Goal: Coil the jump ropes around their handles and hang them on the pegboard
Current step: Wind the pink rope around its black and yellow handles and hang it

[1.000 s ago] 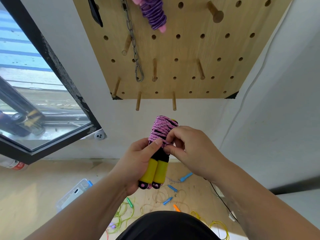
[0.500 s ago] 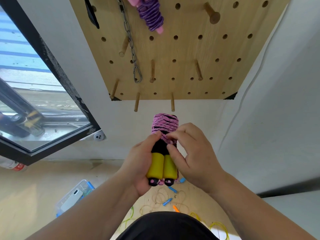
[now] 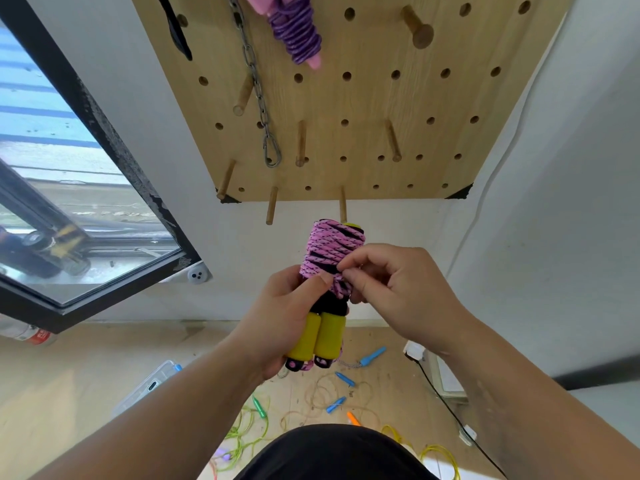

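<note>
Pink-and-black rope (image 3: 330,251) is wound around two yellow handles (image 3: 320,336), which are gripped upright by the left hand (image 3: 287,317) just below the wooden pegboard (image 3: 346,109); a strand of the coil is pinched by the right hand (image 3: 391,289), its fingers curled

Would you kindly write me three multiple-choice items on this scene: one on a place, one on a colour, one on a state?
1. Where is the purple rope? A on a chair; B on the pegboard; C in a drawer.
2. What colour are the handles in the left hand? A blue; B white; C yellow.
3. What is the right hand doing? A resting open; B pinching the pink rope; C holding scissors.
Key: 1 B, it hangs near the board's top; 2 C, both show yellow below the fist; 3 B, its fingertips pinch a strand at the coil's lower edge.
</note>
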`<state>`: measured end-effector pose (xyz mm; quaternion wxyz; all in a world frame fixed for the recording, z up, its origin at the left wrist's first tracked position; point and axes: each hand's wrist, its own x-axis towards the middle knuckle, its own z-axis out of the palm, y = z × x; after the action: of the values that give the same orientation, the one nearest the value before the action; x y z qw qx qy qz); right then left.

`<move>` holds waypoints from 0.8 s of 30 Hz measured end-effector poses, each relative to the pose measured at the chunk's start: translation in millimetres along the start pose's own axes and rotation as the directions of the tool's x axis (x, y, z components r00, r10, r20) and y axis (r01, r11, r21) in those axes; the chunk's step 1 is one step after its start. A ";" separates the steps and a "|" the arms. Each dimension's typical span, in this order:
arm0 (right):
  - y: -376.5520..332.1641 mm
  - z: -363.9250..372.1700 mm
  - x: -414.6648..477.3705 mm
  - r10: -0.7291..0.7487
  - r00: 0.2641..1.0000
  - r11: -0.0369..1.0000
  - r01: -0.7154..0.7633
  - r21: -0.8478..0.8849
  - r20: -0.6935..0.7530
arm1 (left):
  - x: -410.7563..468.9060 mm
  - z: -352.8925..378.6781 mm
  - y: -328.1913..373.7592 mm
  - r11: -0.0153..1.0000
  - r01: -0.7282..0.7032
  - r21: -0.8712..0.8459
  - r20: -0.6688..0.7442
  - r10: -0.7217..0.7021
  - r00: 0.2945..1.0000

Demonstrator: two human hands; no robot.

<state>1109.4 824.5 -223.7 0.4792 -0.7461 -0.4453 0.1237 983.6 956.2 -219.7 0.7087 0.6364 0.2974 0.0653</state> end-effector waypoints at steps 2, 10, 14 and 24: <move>-0.5 -0.3 2.3 0.014 1.000 1.000 -0.014 0.025 0.008 | -1.2 -0.1 0.7 1.000 -0.013 0.005 0.000 0.013 1.000; -8.7 1.1 3.7 -0.047 0.998 0.990 0.052 -0.133 0.040 | -2.9 3.0 0.6 0.987 0.029 -0.158 -0.045 -0.036 0.998; -13.2 6.5 4.0 -0.094 0.994 0.950 0.105 -0.293 0.051 | -2.3 5.3 0.9 0.982 0.033 -0.188 -0.058 -0.045 0.997; -12.8 21.2 -3.4 -0.123 0.991 0.972 0.109 -0.208 -0.056 | -7.1 12.9 5.5 0.978 0.069 -0.198 -0.079 -0.086 0.993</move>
<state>1087.5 836.5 -224.8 0.4211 -0.7681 -0.4818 0.0234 985.9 942.7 -211.9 0.7560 0.5483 0.3450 0.0941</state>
